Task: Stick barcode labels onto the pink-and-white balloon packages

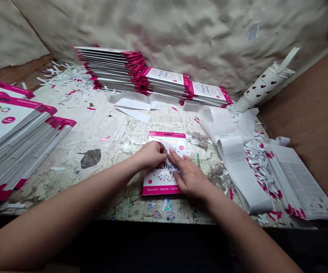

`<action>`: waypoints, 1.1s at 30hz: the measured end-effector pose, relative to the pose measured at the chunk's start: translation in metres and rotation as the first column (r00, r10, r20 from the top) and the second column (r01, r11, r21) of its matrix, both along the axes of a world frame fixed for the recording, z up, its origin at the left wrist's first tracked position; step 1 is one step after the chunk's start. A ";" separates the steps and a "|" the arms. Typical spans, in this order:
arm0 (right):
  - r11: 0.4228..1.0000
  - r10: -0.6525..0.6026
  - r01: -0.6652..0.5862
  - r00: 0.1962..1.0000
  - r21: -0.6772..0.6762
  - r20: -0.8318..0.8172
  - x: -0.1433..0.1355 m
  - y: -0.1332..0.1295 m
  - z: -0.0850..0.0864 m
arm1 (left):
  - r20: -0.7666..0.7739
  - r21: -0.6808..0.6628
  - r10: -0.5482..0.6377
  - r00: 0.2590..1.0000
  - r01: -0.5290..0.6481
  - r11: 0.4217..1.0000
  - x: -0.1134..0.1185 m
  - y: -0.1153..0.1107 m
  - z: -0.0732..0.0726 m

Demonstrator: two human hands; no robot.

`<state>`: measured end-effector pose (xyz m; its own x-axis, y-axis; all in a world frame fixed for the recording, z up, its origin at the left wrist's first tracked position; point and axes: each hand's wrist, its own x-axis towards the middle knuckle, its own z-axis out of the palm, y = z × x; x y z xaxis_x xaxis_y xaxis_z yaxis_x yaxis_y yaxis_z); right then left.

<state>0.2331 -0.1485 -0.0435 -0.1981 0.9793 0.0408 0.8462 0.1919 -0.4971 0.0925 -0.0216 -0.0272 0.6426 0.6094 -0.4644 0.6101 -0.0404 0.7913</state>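
A pink and white balloon packet (pixel 164 189) lies flat near the table's front edge, its printed face up. My left hand (pixel 152 154) is closed over the packet's upper middle, its fingertips pinching a small whitish piece whose edges are partly hidden. My right hand (pixel 189 175) rests on the packet's right half with fingers spread, its index fingertip close beside the left fingertips. Both hands cover part of the print. Small shiny confetti (pixel 169 209) lies just below the packet.
Packet stacks stand at the left (pixel 16 140) and along the back (pixel 113 70). A white label strip (pixel 233 163) curls at the right, beside paper scraps and more packets (pixel 303 178). A tumbler with hearts (pixel 263 88) leans at the back right.
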 end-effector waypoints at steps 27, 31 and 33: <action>0.938 -0.277 0.341 0.634 -0.060 -0.722 0.019 0.021 0.017 | -0.219 0.795 -0.018 0.975 0.189 0.577 -0.028 -0.086 -0.030; 0.843 -0.532 0.212 0.465 -0.494 -0.708 0.021 0.039 0.021 | -0.154 0.807 -0.018 0.988 0.136 0.575 -0.030 -0.087 -0.028; 0.787 -0.607 0.246 0.473 -0.565 -0.639 0.017 0.044 0.018 | -0.128 0.816 -0.017 0.992 0.115 0.567 -0.031 -0.088 -0.029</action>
